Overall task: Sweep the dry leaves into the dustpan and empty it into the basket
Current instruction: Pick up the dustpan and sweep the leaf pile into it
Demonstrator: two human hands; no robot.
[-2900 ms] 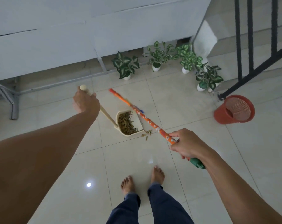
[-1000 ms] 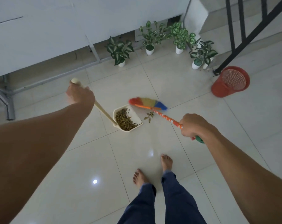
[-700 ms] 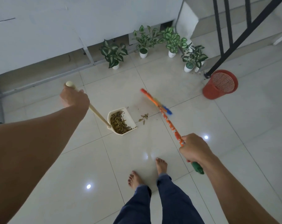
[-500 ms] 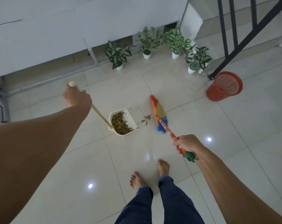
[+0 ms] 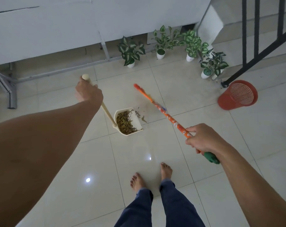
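Leaves (image 5: 125,122) heaped in the dustpan (image 5: 136,122).
Left hand (image 5: 88,93) grips its long handle (image 5: 107,112); right hand (image 5: 201,139) grips the orange broom (image 5: 170,118); loose leaves (image 5: 143,118) lie just beside its mouth.

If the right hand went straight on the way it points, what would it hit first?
Probably the floor near the loose leaves beside the dustpan: the right hand points down along the broom it grips. Depth is unclear.
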